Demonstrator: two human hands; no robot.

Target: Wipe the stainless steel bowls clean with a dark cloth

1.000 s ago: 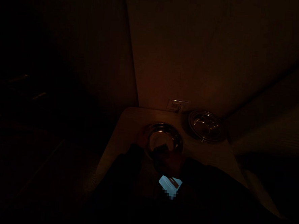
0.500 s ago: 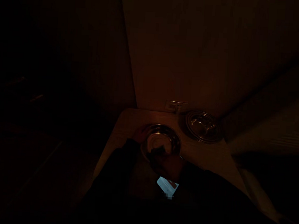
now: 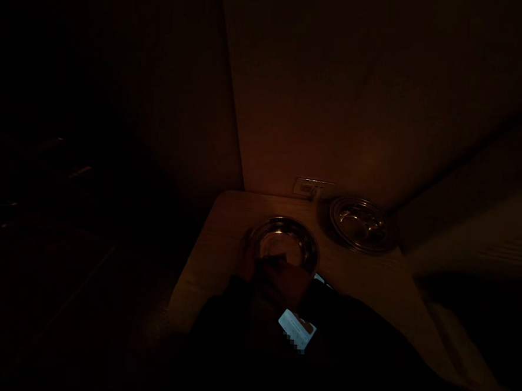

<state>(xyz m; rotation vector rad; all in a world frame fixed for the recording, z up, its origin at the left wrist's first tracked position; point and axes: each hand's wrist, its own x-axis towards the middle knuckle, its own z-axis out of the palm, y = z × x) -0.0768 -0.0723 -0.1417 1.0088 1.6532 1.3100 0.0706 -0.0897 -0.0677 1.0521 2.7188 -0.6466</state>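
Note:
The view is very dark. A round shiny metal dish (image 3: 285, 241) lies near the middle of a pale wooden table (image 3: 233, 208). My left hand (image 3: 246, 256) is at the dish's left rim, its fingers hard to make out. My right hand (image 3: 284, 282) reaches over the near edge of the dish, its fingers closed on a dark cloth-like thing (image 3: 277, 259) that rests against the inside. Below my right wrist glows a lit phone screen (image 3: 297, 329), partly covered by the dark sleeve.
Several nested metal dishes (image 3: 363, 225) stand at the table's back right corner. Behind them is a wall with a socket plate (image 3: 312, 188) and something plugged in. A dark wall rises at the right.
My left hand has slid down along the dish's left rim, towards me. My right hand has shifted slightly left and nearer me. The whole view has moved a little.

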